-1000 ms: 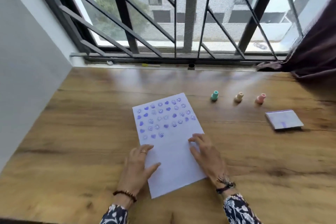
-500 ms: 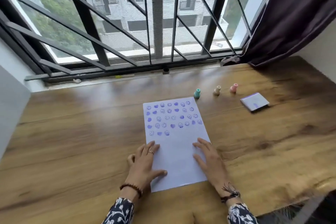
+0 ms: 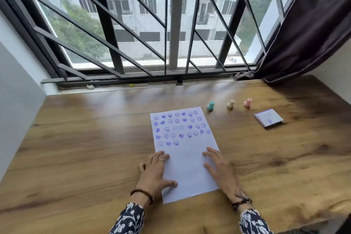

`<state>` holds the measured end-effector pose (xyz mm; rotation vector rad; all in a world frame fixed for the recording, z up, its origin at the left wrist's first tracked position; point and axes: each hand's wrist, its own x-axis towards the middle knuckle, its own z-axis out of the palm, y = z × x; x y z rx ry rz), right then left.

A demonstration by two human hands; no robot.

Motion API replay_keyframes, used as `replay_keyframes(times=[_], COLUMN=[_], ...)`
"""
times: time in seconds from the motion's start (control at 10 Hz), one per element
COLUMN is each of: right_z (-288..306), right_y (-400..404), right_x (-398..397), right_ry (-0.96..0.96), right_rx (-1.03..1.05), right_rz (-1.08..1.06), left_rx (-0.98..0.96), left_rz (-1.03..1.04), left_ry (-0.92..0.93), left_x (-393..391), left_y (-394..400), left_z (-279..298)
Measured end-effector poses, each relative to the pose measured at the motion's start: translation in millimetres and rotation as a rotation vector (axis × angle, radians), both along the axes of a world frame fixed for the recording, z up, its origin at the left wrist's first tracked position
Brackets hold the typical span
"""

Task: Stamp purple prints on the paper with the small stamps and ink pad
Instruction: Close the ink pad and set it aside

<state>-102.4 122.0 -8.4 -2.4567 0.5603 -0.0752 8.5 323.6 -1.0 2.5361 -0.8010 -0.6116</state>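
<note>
A white sheet of paper [image 3: 185,159] lies on the wooden table [image 3: 85,148], its far half covered with rows of purple smiley and heart prints. My left hand [image 3: 155,172] rests flat on the paper's near left edge, fingers spread. My right hand [image 3: 218,169] lies flat on its near right edge, holding nothing. Beyond the paper's far right corner stand three small stamps: teal [image 3: 210,106], beige [image 3: 230,104] and pink [image 3: 247,102]. The square ink pad [image 3: 268,118], with a purple smear on top, sits further right.
A barred window [image 3: 171,24] runs along the table's far edge, with a dark curtain [image 3: 307,24] hanging at the right. A grey wall [image 3: 19,100] bounds the table on the left. The table's right front corner drops off near my right forearm.
The camera has swung and tilted, so the whole scene shifted in view. Both hands have stayed flat on the near end of the paper. Stamps and ink pad have not moved.
</note>
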Motion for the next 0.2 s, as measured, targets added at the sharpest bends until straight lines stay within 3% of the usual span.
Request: replay_keyframes(times=[0.1, 0.2], right_z=[0, 17], right_y=[-4, -2], right_x=[0, 8], right_ry=[0.041, -0.014], right_rx=[-0.017, -0.030], right_rz=[0.028, -0.025], left_rx=[0.015, -0.057], left_rz=[0.002, 0.016], left_ry=[0.021, -0.086], left_x=[-1, 2], left_y=[-1, -10], left_z=[2, 19])
